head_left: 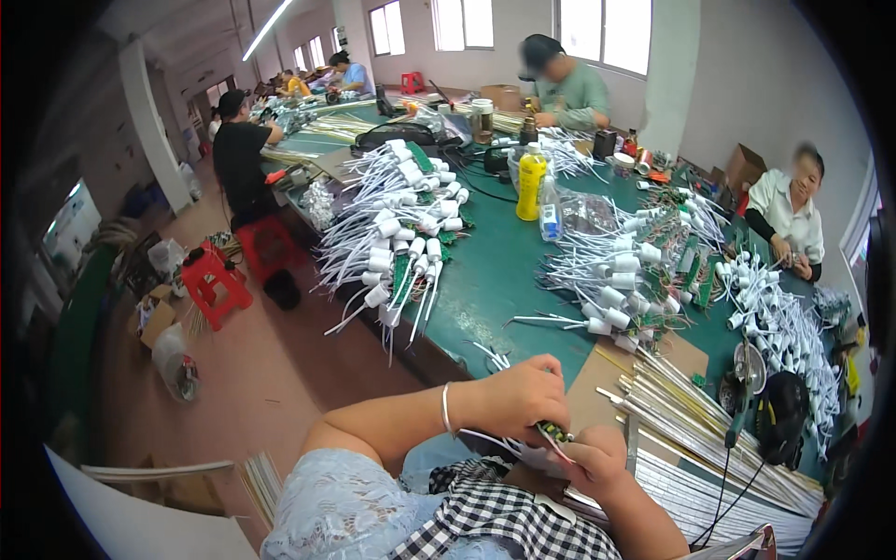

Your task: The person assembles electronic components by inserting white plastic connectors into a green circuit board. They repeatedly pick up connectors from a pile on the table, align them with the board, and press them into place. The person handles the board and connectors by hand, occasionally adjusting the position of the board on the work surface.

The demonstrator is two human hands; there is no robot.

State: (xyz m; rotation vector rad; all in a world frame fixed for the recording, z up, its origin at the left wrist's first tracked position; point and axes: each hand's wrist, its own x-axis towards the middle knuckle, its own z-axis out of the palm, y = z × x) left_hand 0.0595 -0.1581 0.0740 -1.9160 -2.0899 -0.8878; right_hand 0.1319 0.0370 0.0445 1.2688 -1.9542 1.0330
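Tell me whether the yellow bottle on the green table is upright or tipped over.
Upright: the yellow bottle stands on its base on the green table, cap pointing up.

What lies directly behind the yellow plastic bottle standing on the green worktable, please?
Behind the yellow plastic bottle on the green worktable, black cables and heaps of white wired sockets show. The bottle hides the table strip directly behind it, so anything there cannot be seen.

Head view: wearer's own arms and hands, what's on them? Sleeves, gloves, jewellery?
Both hands are bare, no gloves. The left hand has a thin silver bangle at the wrist; its forearm is uncovered up to a short pale blue lace sleeve. The right hand shows no ring, watch or band, and its forearm is uncovered too.
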